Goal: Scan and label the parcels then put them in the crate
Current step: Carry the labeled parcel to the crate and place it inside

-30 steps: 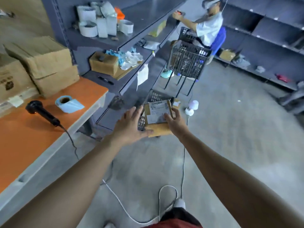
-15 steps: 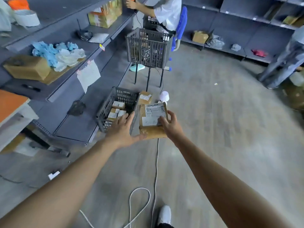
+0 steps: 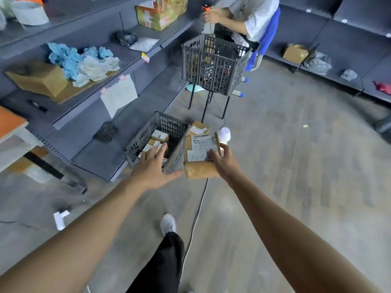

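Observation:
My right hand [image 3: 222, 160] grips a brown parcel [image 3: 201, 153] with white labels on its top face, holding it in the air just right of the grey crate [image 3: 146, 140] on the floor. Several labelled parcels [image 3: 159, 135] lie inside that crate. My left hand [image 3: 154, 166] is stretched out with straight fingers over the crate's near right corner; its thumb points toward the held parcel without touching it. Another labelled parcel [image 3: 198, 129] lies on the floor behind the crate.
A second grey crate on thin black legs [image 3: 213, 64] stands farther back, with a seated person [image 3: 243, 15] behind it. Grey shelving [image 3: 88, 115] runs along the left. An orange table corner [image 3: 10, 123] is at far left. A white cable [image 3: 196, 214] crosses the floor by my foot.
I have walked from the orange table toward the crate, which now looks larger and closer. The parcel stays in my right hand, and my left hand has drawn away from it, over the crate.

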Demonstrator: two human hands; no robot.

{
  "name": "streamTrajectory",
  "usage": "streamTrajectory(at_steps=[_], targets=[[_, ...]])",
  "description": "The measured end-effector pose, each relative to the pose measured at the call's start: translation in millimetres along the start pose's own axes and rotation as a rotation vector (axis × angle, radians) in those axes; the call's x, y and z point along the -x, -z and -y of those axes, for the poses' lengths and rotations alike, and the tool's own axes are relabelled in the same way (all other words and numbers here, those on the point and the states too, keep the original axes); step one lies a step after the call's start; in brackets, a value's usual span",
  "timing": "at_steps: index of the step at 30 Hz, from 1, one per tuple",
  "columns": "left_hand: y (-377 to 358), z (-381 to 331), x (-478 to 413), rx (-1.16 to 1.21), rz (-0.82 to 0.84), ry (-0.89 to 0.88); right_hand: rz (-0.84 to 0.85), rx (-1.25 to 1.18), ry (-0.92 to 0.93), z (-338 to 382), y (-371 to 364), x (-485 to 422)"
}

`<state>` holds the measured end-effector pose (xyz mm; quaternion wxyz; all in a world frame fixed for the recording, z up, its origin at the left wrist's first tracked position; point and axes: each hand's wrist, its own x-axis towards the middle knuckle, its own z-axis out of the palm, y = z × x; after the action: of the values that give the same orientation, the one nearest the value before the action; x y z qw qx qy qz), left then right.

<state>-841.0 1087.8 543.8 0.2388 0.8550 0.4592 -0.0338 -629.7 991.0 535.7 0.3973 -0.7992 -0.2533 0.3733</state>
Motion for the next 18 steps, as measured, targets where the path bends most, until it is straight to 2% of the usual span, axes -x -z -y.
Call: streamTrajectory(at_steps=[10, 18], targets=[[22, 53, -194, 0.152, 0.015, 0.182, 0.111, 0.29, 0.037, 85, -48, -220], [39, 88, -302, 0.225, -0.013, 0.321, 0.227, 0.523, 0.091, 147, -97, -363]])
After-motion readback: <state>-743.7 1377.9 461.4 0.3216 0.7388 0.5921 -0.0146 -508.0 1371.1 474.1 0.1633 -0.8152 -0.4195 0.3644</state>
